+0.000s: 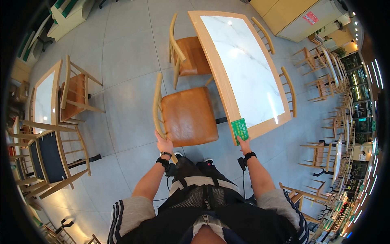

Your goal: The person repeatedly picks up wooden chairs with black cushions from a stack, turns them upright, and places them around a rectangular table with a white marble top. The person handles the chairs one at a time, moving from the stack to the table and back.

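Note:
My left hand (164, 143) grips the end of the curved wooden back rail of a chair (190, 117) with a tan leather-like seat. The chair stands on the floor, its seat front facing the long side of a table. My right hand (244, 145) is at the near corner of that table (230, 100), which has a wood frame and a white marble-look top. Its fingertips touch a green sign (239, 128) with writing, lying flat at the corner. Whether fingers curl under the table edge is hidden.
Beyond the first chair, a second tan-seated chair (192, 55) stands partly under the table. Two chair backs (288, 91) show along its far side. To the left, a smaller table (45, 94) has a chair (74, 94) beside it and an overturned chair (51, 155). A cabinet (283, 18) stands upper right.

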Action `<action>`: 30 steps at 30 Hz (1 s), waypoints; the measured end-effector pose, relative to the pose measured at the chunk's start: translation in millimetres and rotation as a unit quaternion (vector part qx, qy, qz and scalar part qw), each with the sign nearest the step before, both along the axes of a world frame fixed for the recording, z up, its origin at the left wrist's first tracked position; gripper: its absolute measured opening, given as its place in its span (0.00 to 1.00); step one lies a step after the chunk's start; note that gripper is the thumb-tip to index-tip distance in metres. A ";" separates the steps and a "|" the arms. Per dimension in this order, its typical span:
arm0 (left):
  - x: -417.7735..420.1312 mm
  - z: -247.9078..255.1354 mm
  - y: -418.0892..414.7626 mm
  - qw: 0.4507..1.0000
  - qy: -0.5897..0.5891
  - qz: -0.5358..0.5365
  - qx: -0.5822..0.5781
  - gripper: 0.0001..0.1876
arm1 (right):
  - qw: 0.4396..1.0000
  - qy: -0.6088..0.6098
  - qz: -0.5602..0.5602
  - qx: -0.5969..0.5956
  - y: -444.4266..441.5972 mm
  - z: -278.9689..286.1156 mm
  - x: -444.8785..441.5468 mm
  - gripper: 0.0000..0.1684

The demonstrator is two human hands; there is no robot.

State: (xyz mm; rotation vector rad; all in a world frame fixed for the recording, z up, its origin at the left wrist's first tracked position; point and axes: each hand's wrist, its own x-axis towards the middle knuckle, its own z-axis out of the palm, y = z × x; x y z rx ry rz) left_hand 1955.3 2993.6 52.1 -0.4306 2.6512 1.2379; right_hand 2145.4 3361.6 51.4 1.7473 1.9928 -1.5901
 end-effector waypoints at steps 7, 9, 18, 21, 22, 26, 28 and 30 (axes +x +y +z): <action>-7.3 0.3 6.7 0.999 -0.039 -0.022 0.015 0.37 | 0.987 -0.102 -0.120 0.038 8.8 -53.5 -14.4 0.72; -6.9 -1.0 5.1 0.999 -0.032 -0.017 0.031 0.37 | 0.982 -0.130 -0.134 0.032 -4.5 -45.2 -25.4 0.73; 6.7 -11.7 75.5 0.998 -0.043 -0.034 0.028 0.37 | 0.984 -0.134 -0.116 0.030 -4.1 -40.0 -22.9 0.74; 17.1 -18.2 115.4 0.997 -0.062 -0.020 0.052 0.38 | 0.979 -0.167 -0.115 0.011 -6.2 -13.2 -37.1 0.75; 20.3 -22.0 125.0 0.997 -0.064 -0.021 0.048 0.38 | 0.978 -0.175 -0.115 0.008 -6.5 -8.8 -37.6 0.75; 36.0 -20.4 176.8 0.997 -0.052 -0.009 0.053 0.38 | 0.976 -0.187 -0.106 0.026 -16.1 -2.0 -40.2 0.76; 42.9 -18.8 199.6 0.997 -0.067 -0.005 0.038 0.40 | 0.976 -0.188 -0.106 0.029 -17.1 -1.4 -40.5 0.76; 42.3 -21.4 201.9 0.997 -0.051 -0.006 0.053 0.39 | 0.975 -0.195 -0.108 0.020 -14.9 -5.6 -38.5 0.76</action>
